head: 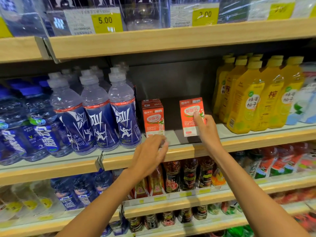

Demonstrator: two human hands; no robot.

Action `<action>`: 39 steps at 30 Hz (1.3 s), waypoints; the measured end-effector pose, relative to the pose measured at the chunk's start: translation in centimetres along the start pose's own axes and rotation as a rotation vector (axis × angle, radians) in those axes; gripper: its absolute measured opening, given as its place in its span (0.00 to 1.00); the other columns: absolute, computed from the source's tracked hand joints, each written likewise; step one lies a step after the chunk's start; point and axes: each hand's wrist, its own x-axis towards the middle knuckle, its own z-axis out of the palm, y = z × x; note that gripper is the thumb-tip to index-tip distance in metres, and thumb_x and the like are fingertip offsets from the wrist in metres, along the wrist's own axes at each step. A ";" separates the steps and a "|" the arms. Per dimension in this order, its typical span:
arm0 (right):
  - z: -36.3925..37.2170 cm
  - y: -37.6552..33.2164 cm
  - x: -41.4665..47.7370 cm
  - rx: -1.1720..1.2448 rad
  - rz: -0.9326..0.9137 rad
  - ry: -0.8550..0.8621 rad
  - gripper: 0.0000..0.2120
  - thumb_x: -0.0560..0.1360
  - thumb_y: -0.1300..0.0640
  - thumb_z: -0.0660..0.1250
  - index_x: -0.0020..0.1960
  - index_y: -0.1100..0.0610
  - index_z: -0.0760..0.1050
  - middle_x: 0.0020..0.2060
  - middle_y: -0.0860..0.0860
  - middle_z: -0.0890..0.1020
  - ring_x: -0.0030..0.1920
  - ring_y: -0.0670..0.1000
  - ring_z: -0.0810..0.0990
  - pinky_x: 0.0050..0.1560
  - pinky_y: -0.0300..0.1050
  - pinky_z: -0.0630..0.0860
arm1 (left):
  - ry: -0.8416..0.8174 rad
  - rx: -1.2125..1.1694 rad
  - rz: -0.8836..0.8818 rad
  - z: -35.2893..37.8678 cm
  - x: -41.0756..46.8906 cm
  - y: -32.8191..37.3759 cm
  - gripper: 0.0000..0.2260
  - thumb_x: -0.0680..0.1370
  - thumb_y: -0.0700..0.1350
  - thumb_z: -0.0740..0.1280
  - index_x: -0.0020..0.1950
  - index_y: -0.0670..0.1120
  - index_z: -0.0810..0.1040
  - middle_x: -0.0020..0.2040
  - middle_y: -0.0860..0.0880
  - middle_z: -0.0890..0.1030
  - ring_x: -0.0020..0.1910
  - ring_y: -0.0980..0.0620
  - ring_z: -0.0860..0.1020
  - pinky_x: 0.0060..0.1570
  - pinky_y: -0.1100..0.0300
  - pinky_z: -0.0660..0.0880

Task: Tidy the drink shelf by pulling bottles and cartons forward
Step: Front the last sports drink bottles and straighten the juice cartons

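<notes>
On the middle shelf [184, 152] a row of red drink cartons [153, 119] stands one behind another, near the front edge. To their right, a single red carton [189, 115] is tilted and held by my right hand [207, 129], thumb on its front face. My left hand [150, 154] hovers at the shelf's front edge just below the carton row, fingers relaxed and holding nothing. The shelf space behind and between the cartons is dark and bare.
Blue sport-drink bottles [95, 113] fill the shelf left of the cartons. Yellow juice bottles [248, 100] stand to the right. Price tags [106, 21] hang on the shelf above. Lower shelves hold dark and red bottles [186, 175].
</notes>
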 end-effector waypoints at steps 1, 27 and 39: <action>0.2 -0.3 -1.0 0.018 0.005 -0.013 0.18 0.77 0.42 0.61 0.58 0.55 0.68 0.45 0.48 0.80 0.38 0.40 0.82 0.30 0.28 0.73 | 0.031 -0.185 -0.126 -0.4 0.3 0.7 0.14 0.82 0.55 0.55 0.60 0.50 0.74 0.54 0.54 0.78 0.50 0.57 0.76 0.48 0.60 0.73; 8.9 -4.1 -13.1 -0.206 -0.420 -0.015 0.19 0.78 0.46 0.62 0.65 0.49 0.59 0.57 0.48 0.70 0.55 0.48 0.73 0.53 0.49 0.77 | 0.256 -0.876 -0.434 -7.9 -0.9 4.7 0.33 0.65 0.68 0.61 0.64 0.51 0.65 0.49 0.60 0.76 0.42 0.75 0.76 0.36 0.78 0.72; 7.0 -3.9 -12.4 0.180 -0.091 -0.474 0.32 0.67 0.36 0.66 0.67 0.47 0.66 0.61 0.45 0.75 0.58 0.38 0.76 0.52 0.32 0.74 | 0.079 -1.012 -0.413 -9.6 -0.9 1.1 0.22 0.72 0.60 0.69 0.56 0.44 0.79 0.46 0.48 0.85 0.46 0.53 0.83 0.42 0.65 0.77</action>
